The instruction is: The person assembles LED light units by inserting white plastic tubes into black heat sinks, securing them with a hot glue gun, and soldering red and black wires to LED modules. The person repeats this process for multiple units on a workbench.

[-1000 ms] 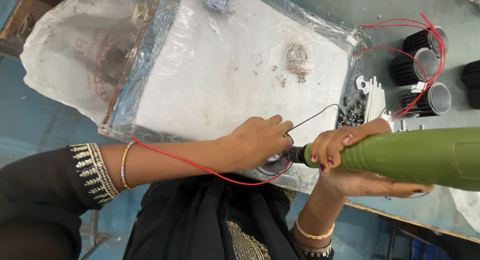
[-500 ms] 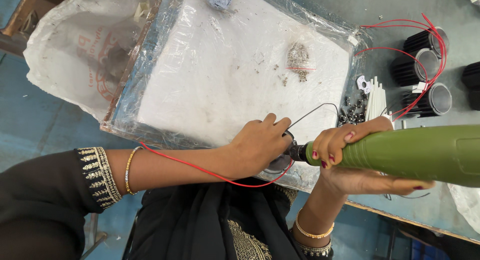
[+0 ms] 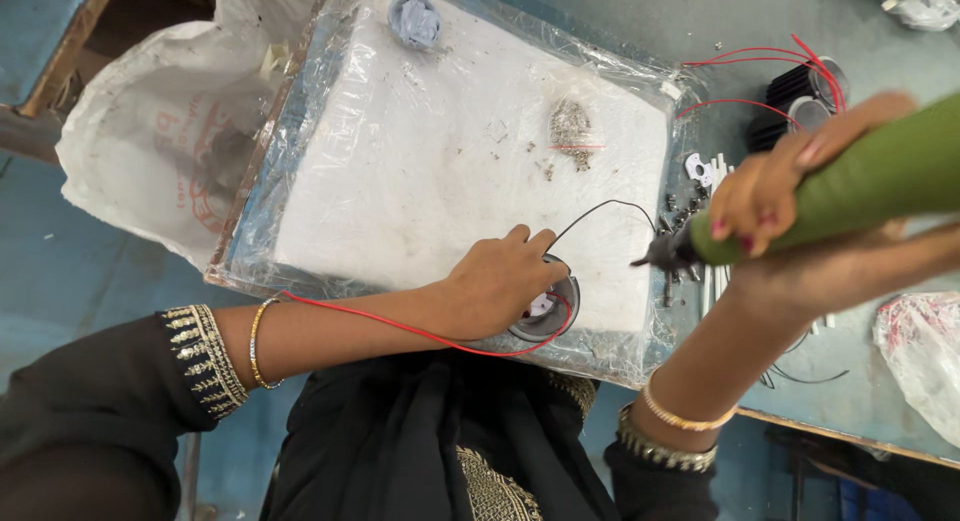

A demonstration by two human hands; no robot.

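A plastic-wrapped white foam pad (image 3: 440, 171) covers the grey-blue bench (image 3: 700, 21), whose right part runs out of view. The green electric screwdriver (image 3: 850, 186), its rear cut off, is clasped in the right hand (image 3: 765, 196), tip lifted clear near the pad's front right corner. The left hand (image 3: 495, 286) presses closed on a round grey lamp housing (image 3: 548, 311) at the pad's front edge, mostly hiding it, red wire (image 3: 400, 326) looped around.

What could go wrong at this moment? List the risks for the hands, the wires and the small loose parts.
1. The left hand pins the round grey part; the green power tool in the right hand has a bare tip near those fingers, so a slip might jab them.
2. The red wire loops around the part and could snag.
3. Small screws lie loose by the pad's edge and might scatter if knocked.
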